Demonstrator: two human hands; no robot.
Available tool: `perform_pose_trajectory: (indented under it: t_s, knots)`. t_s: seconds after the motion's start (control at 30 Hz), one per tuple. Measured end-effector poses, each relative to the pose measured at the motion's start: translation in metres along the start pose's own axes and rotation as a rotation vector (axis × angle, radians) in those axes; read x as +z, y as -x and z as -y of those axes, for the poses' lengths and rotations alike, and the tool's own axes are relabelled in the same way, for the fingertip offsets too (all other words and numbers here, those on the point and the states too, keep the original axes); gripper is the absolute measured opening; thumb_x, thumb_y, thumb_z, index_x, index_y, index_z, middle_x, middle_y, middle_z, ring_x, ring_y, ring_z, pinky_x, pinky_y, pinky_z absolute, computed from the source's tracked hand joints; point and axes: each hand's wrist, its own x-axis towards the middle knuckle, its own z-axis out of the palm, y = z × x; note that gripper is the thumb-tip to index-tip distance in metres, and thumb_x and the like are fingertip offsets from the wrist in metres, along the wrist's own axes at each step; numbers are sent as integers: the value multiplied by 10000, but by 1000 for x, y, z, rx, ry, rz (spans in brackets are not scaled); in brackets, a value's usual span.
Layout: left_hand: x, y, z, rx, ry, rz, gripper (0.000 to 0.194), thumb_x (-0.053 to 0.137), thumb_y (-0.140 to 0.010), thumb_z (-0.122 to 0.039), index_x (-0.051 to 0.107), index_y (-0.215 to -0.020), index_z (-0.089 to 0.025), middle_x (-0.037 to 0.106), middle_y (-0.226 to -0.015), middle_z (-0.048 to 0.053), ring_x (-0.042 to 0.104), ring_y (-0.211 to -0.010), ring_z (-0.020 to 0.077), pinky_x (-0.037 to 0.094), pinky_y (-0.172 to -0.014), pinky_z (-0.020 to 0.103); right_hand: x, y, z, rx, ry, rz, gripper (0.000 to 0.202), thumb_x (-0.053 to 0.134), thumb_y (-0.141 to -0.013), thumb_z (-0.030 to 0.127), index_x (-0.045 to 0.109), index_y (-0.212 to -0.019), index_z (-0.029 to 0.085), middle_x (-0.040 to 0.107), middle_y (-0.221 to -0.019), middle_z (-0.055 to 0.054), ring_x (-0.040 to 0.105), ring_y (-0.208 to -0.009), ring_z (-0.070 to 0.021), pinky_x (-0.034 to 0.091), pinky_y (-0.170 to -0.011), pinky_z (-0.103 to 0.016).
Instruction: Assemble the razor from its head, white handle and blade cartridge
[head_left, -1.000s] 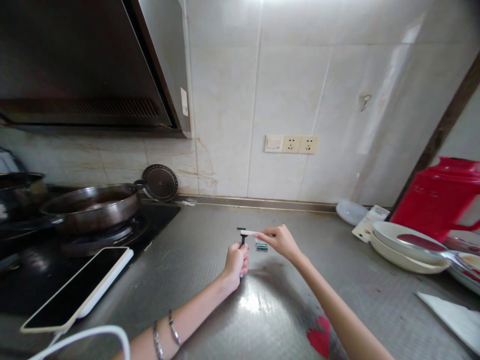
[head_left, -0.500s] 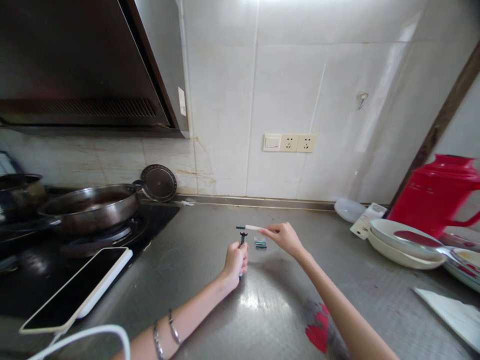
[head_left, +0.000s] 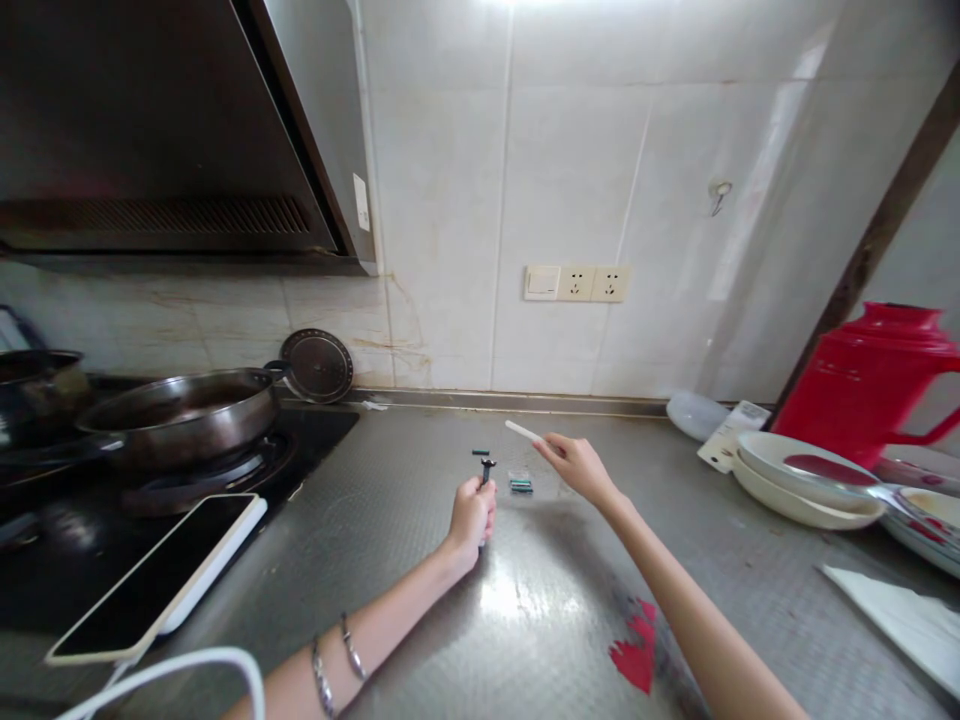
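Note:
My left hand (head_left: pixel 471 518) is closed around a black razor handle (head_left: pixel 487 469), which stands nearly upright with its forked head on top and no cartridge on it. Between the fingertips of my right hand (head_left: pixel 576 463) a slim white stick (head_left: pixel 523 431) is pinched, its free end pointing up and left above the counter. Just beyond the razor handle lies a dark green razor cartridge (head_left: pixel 481 453). Between my hands, a small clear case (head_left: pixel 520 483) with green and black cartridges in it rests on the metal counter.
At left, a phone (head_left: pixel 161 575) leans at the cooktop edge with a white cable (head_left: pixel 180 660) near my left arm. A steel pan (head_left: pixel 184 415) sits on the burner. Stacked dishes (head_left: pixel 806 490), a red thermos jug (head_left: pixel 862 390) and white paper (head_left: pixel 896 610) are at right.
My right hand has shifted slightly, and the white stick has tilted upward, away from the dark green cartridge. My left hand keeps its hold on the razor handle almost unmoved.

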Motion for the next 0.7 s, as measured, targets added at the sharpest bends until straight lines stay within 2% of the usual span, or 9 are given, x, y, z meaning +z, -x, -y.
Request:
perform_pose_trajectory:
  t_s: [0.1,0.2,0.33,0.53,0.7]
  knots:
    - [-3,-3,-2,24,-6,-25,292,547,-708,-421,369,-684,-191,287,-463,-111,208,-322,14,98,-314,156,4,-3,-7,2,-68,-13,381,291,-877,422,569,-996,191,570,-636,-17,493,-556,-143,316,-547,-216]
    - [-5,-5,-4,48,1,-25,299,551,-704,-426,366,-682,-192,275,-459,-113,209,-322,16,103,-316,157,9,-4,-9,10,-116,-33,407,284,-876,373,421,-1185,146,581,-653,-29,530,-577,-168,358,-574,-232]
    - [-6,-5,-6,71,4,-10,305,559,-699,-435,378,-692,-190,271,-455,-115,200,-318,14,100,-317,158,13,-2,-4,44,-101,-48,386,243,-888,346,379,-1160,108,580,-628,-45,546,-566,-183,365,-559,-241]
    - [-6,-5,-7,90,3,-11,288,547,-713,-424,378,-692,-192,267,-436,-114,203,-304,17,92,-316,159,10,-2,8,302,69,-133,340,205,-914,323,404,-1108,127,618,-700,-103,558,-572,-186,315,-526,-238]
    - [-6,-5,-8,93,13,4,287,546,-713,-423,374,-693,-194,263,-441,-116,199,-305,16,92,-315,157,5,-1,17,368,90,-99,353,181,-923,328,465,-1027,146,621,-703,-96,559,-583,-173,305,-529,-236]
